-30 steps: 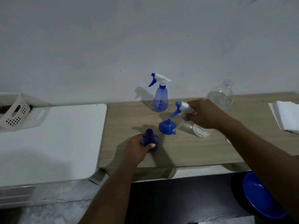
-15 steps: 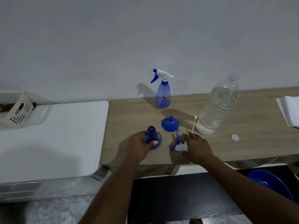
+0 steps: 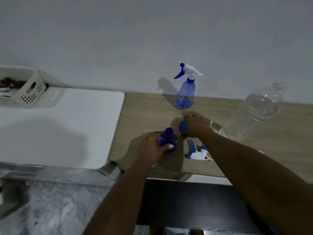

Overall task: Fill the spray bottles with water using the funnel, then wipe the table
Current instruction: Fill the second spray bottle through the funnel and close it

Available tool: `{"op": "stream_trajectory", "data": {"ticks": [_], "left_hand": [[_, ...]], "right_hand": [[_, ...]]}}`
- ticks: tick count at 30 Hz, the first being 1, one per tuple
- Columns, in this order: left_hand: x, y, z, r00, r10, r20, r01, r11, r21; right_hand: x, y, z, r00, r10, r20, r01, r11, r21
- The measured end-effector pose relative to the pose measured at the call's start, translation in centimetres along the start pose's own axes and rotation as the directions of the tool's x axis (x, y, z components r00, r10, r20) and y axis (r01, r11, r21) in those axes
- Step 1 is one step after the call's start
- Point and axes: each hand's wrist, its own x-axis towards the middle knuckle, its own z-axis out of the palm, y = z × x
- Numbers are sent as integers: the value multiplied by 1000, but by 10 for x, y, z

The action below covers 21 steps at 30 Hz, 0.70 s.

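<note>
Head view: L hand (image 3: 150, 146) grips the open spray btl (image 3: 168, 141), fingers wrapped round its dark blue body, thumb across the near side. The btl stands upright on the wooden table (image 3: 144, 112), no top on its neck, close to the table's near edge. All places below are from that btl.

Just right and a bit farther back, R hand (image 3: 194, 126) lies over the blue funnel (image 3: 183, 125), fingers curled down round it. Only the funnel's left rim shows, the rest is under the hand, so can't tell if it's off the wood.

Just right and slightly nearer lies the trigger head (image 3: 197, 152), white w/ blue lever, on its side, the R forearm passing over its right end. Far back, by the wall, stands the 2nd spray btl (image 3: 185, 94), clear blue, trigger top on. Well right is the water btl (image 3: 252, 112), clear, cap off, water inside. Left, beyond the table's edge, is a white top (image 3: 67, 124) w/ a perforated basket (image 3: 25, 92) at its far left corner.
</note>
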Motion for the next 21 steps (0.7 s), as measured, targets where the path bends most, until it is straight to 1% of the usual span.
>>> {"op": "stream_trajectory", "data": {"ticks": [2,4,5,7,9,10,12,15,17,21], "left_hand": [[0,0,0,1000,-3,1,3,1000,-6],[-1,0,0,1000,-2,2,2,1000,-3],[-2,1,0,1000,0,2,0,1000,-6],[-4,2,-1,1000,1,-2,-1,1000,-3],[-5,4,-2,1000,2,-2,-2,1000,2],[-5,5,-2,1000,0,-4,0,1000,2],[-5,5,-2,1000,-6,-7,6,1000,15],[-5,7,-2,1000,-13,-6,13,999,36],[-4,8,-3,1000,-16,-1,16,999,43],[-4,10,-4,998,-67,15,66,997,28]], "right_hand": [[6,0,3,1000,-12,-25,12,1000,-1],[6,0,-2,996,-29,-81,29,1000,4],[4,0,-6,993,-29,-117,36,998,50],[-4,-3,-21,978,-24,-209,80,962,261],[-17,-10,-40,947,-24,-321,180,866,467],[-25,-15,-51,935,-24,-354,223,816,533],[-41,-23,-68,922,-37,-385,284,738,612],[-69,-35,-77,898,-79,-432,371,664,649],[-83,-41,-70,884,-97,-458,403,653,641],[-103,-44,-44,863,-108,-493,442,633,635]]}}
